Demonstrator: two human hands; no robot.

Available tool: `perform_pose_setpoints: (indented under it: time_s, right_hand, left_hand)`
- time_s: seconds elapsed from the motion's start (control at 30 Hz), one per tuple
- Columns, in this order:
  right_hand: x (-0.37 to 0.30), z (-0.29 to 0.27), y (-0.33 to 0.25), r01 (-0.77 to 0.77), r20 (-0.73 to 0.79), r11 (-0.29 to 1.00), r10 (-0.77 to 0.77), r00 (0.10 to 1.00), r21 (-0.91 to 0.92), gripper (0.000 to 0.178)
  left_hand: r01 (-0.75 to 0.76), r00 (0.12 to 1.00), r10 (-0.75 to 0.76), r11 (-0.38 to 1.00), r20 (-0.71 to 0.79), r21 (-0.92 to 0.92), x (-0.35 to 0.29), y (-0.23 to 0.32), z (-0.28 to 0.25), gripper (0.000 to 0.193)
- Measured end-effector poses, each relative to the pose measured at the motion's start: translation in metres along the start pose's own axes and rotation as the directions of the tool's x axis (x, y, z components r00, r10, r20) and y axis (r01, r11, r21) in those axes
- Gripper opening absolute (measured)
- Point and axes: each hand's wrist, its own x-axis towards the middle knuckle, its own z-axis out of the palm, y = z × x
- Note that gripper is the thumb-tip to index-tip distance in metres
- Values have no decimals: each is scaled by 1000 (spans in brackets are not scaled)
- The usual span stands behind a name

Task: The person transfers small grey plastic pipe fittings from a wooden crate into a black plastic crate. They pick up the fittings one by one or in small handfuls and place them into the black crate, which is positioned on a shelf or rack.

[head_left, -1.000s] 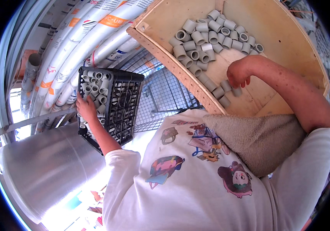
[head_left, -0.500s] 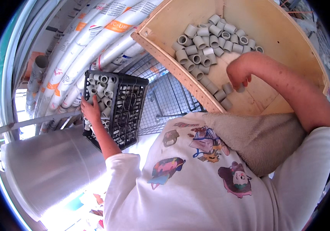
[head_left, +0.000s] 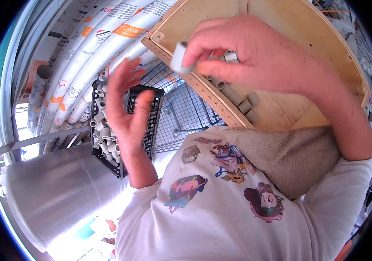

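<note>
Between thumb and fingers my right hand (head_left: 247, 56) pinches a short grey pipe coupling (head_left: 180, 57), held up over the near edge of a wooden bin (head_left: 290, 108). More grey couplings (head_left: 243, 105) lie in the bin, many of them hidden behind that hand. Raised above a black plastic crate (head_left: 144, 130), my left hand (head_left: 128, 106) is empty, its fingers spread and slightly blurred. The crate is tilted and holds many small grey pipe fittings (head_left: 104, 132); my left hand and wrist cover part of it.
Long white plastic pipes (head_left: 127, 30) with orange bands lean at the upper left. A wire mesh cart (head_left: 181, 108) stands between crate and bin. At the lower left is a big shiny cylinder (head_left: 60, 191). A brown cloth (head_left: 294, 152) lies against my shirt at the bin's edge.
My right hand has risen from the bin and moved left, carrying a coupling. My left hand has come off the crate, lifting up and to the right with its fingers opening.
</note>
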Motion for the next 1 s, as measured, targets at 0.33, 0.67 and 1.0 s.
perform_pose_setpoints:
  time_s: [0.33,0.67,1.0]
  right_hand:
    - [-5,18,-15,31,0,994,-31,1000,105,15]
    - [-10,-1,52,-383,391,840,523,757,-384,25]
    - [-53,69,124,-214,702,784,618,353,-583,30]
  left_hand:
    - [-249,968,242,960,65,127,10,13,39,46]
    - [199,934,-44,889,-356,412,-36,-130,-85,40]
    - [356,935,-158,441,-319,824,-110,-241,-193,39]
